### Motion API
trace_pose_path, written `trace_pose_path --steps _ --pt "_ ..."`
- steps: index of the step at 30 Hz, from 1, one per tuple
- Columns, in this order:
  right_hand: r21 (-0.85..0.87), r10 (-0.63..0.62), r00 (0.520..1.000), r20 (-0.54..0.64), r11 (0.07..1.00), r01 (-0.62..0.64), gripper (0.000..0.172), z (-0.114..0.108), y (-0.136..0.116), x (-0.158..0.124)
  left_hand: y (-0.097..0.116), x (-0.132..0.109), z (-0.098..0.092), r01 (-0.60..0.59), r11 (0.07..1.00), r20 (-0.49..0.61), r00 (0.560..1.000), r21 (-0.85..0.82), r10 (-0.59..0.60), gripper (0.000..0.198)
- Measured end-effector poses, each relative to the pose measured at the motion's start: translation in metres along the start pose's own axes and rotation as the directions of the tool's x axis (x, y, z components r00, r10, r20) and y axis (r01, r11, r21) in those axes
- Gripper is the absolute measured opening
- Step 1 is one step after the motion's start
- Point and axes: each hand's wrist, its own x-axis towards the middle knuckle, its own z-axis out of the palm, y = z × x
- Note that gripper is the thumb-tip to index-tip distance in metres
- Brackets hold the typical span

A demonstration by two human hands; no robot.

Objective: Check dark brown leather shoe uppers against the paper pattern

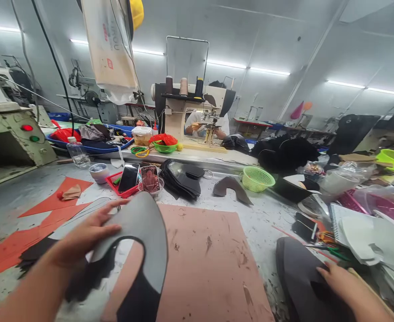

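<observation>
My left hand [83, 237] is closed on a curved shoe-upper piece [150, 232], grey on top and black at its lower end, raised above the table with its cut-out facing me. Under and beside it lie dark pieces [36, 250] with ragged edges, partly hidden by my arm. On the right, my right hand [341, 277] rests its fingertips on a stack of dark grey curved pieces [297, 268]; its fingers look slightly apart, and part of the hand is blurred. Between my hands lies a pinkish cutting board [203, 259] with dark smears.
Ahead are a phone [150, 179] showing a picture, a red basket [116, 183], stacked black pieces [183, 176], one loose curved piece [230, 188] and a green basket [257, 179]. A co-worker sits behind a sewing machine [177, 116]. Orange sheets [56, 197] lie left; a notebook [337, 223] right.
</observation>
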Motion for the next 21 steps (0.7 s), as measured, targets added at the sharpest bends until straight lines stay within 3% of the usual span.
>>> trace_pose_path --steps 2,4,6,8,10,12,14,17,21 --pt "-0.053 0.019 0.999 0.028 0.998 -0.018 0.025 0.004 0.001 -0.016 -0.017 0.016 0.043 -0.017 1.000 0.093 0.996 0.017 0.015 0.076" --pt "-0.136 0.008 1.000 0.024 0.991 -0.005 0.029 0.000 -0.011 -0.032 -0.042 0.033 0.081 -0.114 0.971 0.059 0.993 0.210 0.104 0.064" --pt "-0.222 -0.038 0.999 -0.028 0.975 0.031 0.031 -0.011 -0.028 -0.047 -0.065 0.044 0.110 -0.248 0.809 0.026 0.960 0.533 0.277 0.054" --pt "-0.288 -0.081 0.990 -0.115 0.957 0.044 0.030 -0.025 -0.044 -0.059 -0.081 0.044 0.129 -0.403 0.552 0.214 0.902 0.730 0.375 0.050" --pt "-0.348 -0.094 0.977 -0.190 0.937 0.023 0.025 -0.039 -0.059 -0.068 -0.086 0.037 0.141 -0.538 0.364 0.448 0.840 0.760 0.306 0.053" --pt "-0.388 -0.095 0.974 -0.204 0.922 0.008 0.020 -0.051 -0.073 -0.073 -0.085 0.029 0.146 -0.598 0.294 0.567 0.801 0.746 0.190 0.061" --pt "-0.382 -0.100 0.986 -0.134 0.923 0.042 0.021 -0.061 -0.089 -0.076 -0.082 0.023 0.147 -0.597 0.270 0.585 0.800 0.756 0.131 0.067" --pt "-0.286 -0.116 0.991 0.070 0.949 0.132 0.022 -0.075 -0.122 -0.087 -0.079 0.023 0.147 -0.585 0.262 0.577 0.809 0.767 0.115 0.071" --pt "-0.044 -0.309 0.922 0.235 0.944 0.328 0.011 -0.106 -0.172 -0.114 -0.073 0.028 0.150 -0.556 0.341 0.558 0.824 0.758 0.101 0.079"
